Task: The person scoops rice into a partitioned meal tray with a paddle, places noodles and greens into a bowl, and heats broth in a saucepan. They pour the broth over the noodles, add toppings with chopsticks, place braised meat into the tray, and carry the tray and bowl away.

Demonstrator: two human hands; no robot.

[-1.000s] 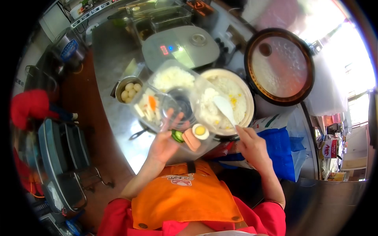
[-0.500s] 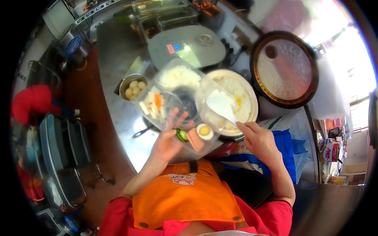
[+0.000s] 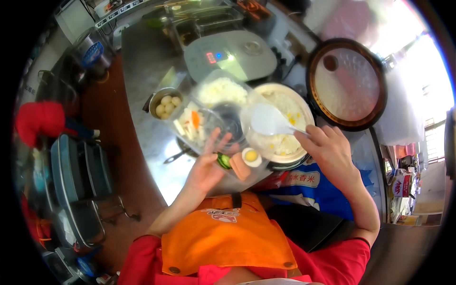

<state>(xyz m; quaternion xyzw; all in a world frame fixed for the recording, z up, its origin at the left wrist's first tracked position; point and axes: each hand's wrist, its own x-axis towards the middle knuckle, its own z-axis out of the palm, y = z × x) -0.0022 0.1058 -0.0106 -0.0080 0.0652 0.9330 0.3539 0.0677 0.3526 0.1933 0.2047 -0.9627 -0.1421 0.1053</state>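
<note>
My left hand [image 3: 207, 170] supports a clear plastic divided food container [image 3: 227, 124] from below, its fingers showing through the plastic. In its compartments lie white rice [image 3: 222, 91], pale strips with an orange piece [image 3: 191, 120], green cucumber slices [image 3: 223, 160], pink sausage slices [image 3: 240, 166] and half a boiled egg [image 3: 251, 157]. The round middle compartment holds nothing visible. My right hand [image 3: 328, 151] grips the handle of a white rice paddle [image 3: 270, 119]. Its blade overlaps the container's right side and the rice pot [image 3: 309, 114], which holds rice with yellow bits.
Beyond the container is a grey rice cooker [image 3: 230, 54] with a lit display. Its neighbours are an open round lid [image 3: 347, 84] and a small pot of pale round balls [image 3: 167, 105]. A blue rice bag [image 3: 308, 187] lies below the pot. A person's red sleeve [image 3: 40, 122] shows at left.
My right hand has moved right and slightly upward. The paddle's blade has turned, its handle now lying flatter. The view has shifted slightly, while my left hand keeps its hold on the container.
</note>
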